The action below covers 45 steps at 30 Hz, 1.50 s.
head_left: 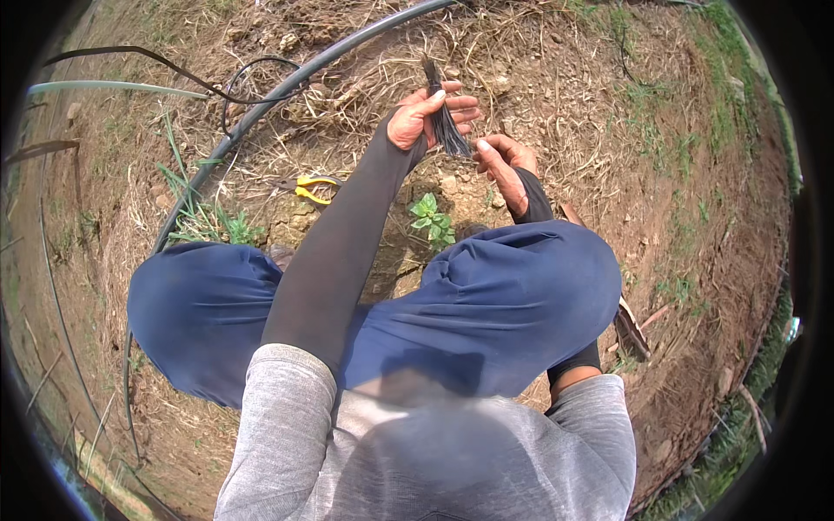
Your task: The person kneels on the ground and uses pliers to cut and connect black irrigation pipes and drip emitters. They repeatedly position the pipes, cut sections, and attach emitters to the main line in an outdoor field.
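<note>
My left hand [419,120] is closed around a bundle of thin black strands [447,130], with the thumb lying across it. The strands are gathered tight at the upper end and fan out at the lower end. My right hand [507,169] is beside the fanned ends, its thumb and forefinger drawn together in a pinch. Whether a strand is between those fingertips is too small to make out. Below my left hand, a pair of pliers [314,187] with yellow handles lies on the ground.
A thick grey pipe [228,143] curves across the ground at the left, with a thin black tube [233,87] looped by it. A small green plant [432,221] grows between my knees. Dry grass and soil surround me, with a dry brown leaf [632,328] at the right.
</note>
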Motion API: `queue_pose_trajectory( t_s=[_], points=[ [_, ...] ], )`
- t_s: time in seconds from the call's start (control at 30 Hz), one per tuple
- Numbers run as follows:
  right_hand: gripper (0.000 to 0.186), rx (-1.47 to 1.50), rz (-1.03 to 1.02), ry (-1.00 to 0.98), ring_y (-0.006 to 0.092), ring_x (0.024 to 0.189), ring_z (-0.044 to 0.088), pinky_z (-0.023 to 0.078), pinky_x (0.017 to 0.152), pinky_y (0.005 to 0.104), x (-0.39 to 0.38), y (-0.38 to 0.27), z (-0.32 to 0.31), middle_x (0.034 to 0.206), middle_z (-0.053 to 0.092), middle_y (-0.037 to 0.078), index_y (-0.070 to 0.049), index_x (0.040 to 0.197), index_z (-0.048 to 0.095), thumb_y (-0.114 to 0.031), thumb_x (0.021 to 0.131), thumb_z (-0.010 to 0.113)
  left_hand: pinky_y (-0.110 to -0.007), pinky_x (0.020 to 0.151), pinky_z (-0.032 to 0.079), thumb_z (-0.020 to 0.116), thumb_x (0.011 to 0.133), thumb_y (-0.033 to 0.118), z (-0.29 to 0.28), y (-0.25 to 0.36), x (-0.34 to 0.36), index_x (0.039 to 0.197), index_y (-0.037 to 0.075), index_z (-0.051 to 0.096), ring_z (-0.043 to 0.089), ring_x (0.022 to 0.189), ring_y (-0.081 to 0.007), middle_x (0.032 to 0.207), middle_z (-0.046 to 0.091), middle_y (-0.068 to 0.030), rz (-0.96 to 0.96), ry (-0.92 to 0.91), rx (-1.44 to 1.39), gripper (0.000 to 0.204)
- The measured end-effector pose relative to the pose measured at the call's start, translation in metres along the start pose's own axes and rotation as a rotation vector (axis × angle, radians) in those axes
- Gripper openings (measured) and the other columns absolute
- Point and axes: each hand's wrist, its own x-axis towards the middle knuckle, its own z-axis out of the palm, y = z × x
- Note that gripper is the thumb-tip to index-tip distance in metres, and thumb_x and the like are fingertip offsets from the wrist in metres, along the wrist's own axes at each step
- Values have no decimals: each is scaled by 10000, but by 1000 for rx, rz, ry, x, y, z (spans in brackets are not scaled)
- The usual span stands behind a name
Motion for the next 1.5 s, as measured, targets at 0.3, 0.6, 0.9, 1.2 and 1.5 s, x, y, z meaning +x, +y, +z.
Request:
queue_pose_trajectory(
  t_s=[0.3, 0.6, 0.9, 1.2, 1.5],
  points=[
    [249, 42, 25, -116, 89, 621, 535, 435, 584, 244, 5, 8, 7, 716, 620, 28, -3, 867, 656, -249, 852, 695, -494, 997, 443, 564, 929, 255, 2, 3, -5, 1392, -15, 305, 507, 1194, -396, 1297, 486, -260, -73, -28, 100, 595],
    [194, 129, 183, -227, 49, 603, 498, 360, 521, 195, 1, 9, -9, 710, 578, -21, -95, 844, 600, -279, 869, 656, -456, 915, 492, 553, 936, 235, -5, -3, -4, 1389, -3, 325, 568, 1123, -359, 1212, 548, -222, -167, -17, 127, 560],
    [165, 302, 390, -233, 55, 585, 495, 346, 474, 175, -12, 31, -12, 709, 547, -30, -100, 840, 558, -230, 878, 651, -371, 704, 551, 547, 945, 204, -29, -45, 4, 1318, 23, 409, 654, 861, -255, 897, 605, -89, -191, 183, 161, 436],
    [90, 486, 475, -338, 58, 602, 503, 417, 554, 208, -51, 63, -34, 750, 566, -22, -78, 950, 576, -120, 899, 637, -329, 549, 508, 533, 909, 64, -49, -56, 6, 1302, 28, 401, 570, 624, -162, 760, 535, -57, -115, 494, 316, 416],
    [86, 495, 349, -77, 99, 664, 518, 433, 595, 232, -65, 92, -48, 795, 571, 10, -78, 930, 561, -154, 925, 601, -390, 911, 458, 562, 776, 81, -28, -100, -3, 1334, 94, 445, 557, 1098, -358, 1173, 580, -210, -153, 7, 1665, 571]
  ],
)
